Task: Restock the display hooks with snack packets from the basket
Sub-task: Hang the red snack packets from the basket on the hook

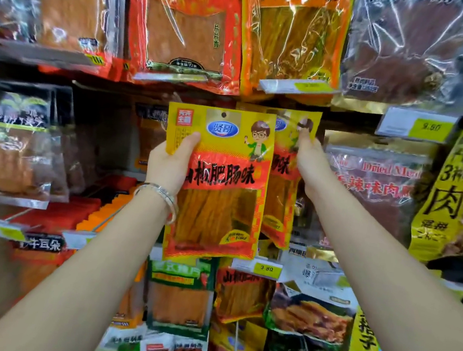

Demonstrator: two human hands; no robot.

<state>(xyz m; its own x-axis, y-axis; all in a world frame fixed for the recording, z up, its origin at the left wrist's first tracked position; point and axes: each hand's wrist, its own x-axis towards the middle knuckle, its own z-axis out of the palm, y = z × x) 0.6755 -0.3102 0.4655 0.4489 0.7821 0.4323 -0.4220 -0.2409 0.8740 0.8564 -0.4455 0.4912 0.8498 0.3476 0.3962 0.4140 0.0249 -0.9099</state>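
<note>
A yellow and red snack packet [220,191] is upright in front of the display, gripped along its left edge by my left hand [169,162], thumb on its front. Its hang hole sits at the top middle, free of any hook. Just behind and to the right hangs a matching yellow packet [284,181]. My right hand [310,161] pinches that hanging packet near its top right corner. The hook itself is hidden behind the packets. The basket is out of view.
Rows of hanging snack packets fill the wall: red and orange packets [184,25] above, dark packets [406,48] at upper right, a yellow bag [452,197] at right. Yellow price tags [267,269] stick out on hook ends. More packets [181,299] hang below.
</note>
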